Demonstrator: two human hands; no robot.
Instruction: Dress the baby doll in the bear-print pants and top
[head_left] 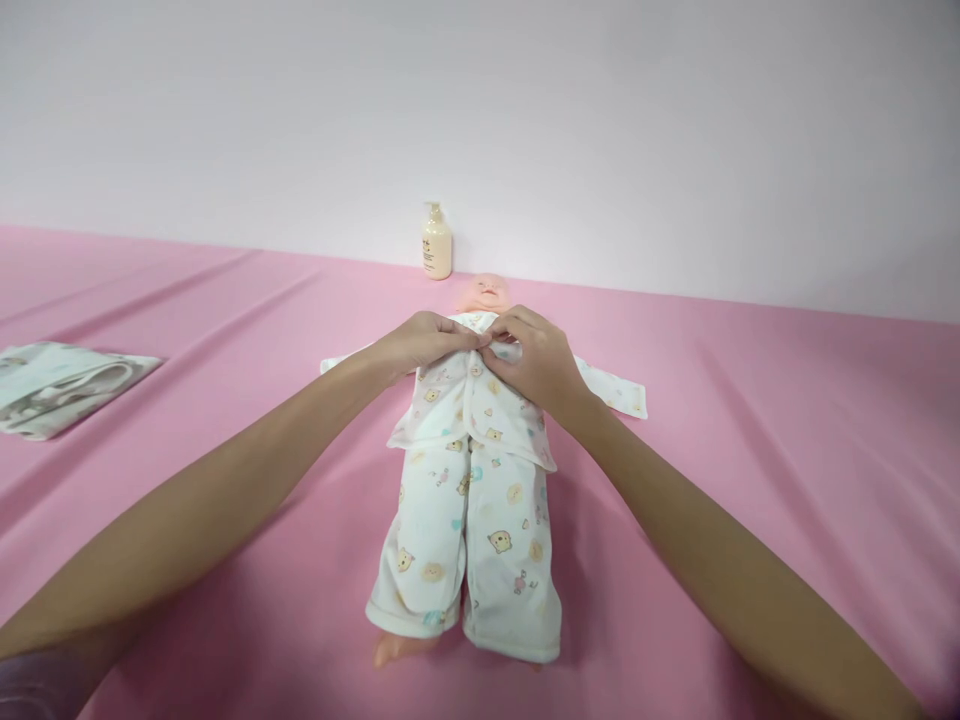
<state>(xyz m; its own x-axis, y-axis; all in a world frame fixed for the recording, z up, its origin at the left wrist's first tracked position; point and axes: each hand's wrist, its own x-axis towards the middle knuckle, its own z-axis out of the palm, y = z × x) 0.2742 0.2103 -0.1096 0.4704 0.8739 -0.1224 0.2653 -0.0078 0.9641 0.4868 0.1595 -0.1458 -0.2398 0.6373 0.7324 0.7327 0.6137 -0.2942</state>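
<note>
A baby doll (491, 291) lies on its back, its head toward the wall. It wears a white long-sleeved jacket (442, 405) printed with small bears, and matching trousers (510, 540). My left hand (431, 340) pinches the jacket's front edge at the upper chest. From the other side my right hand (531, 350) pinches the same spot, so both sets of fingertips meet there. Whatever fastener sits between the fingers is hidden. Below the hands, the jacket's front edges lie together down to the hem. One bare foot (403, 648) shows under the left trouser leg.
A cream pump bottle (436, 245) stands against the white wall (637, 130), just behind the doll's head. Far left lies a folded patterned cloth (71, 388). A pink sheet (750, 480) with several creases covers the surface.
</note>
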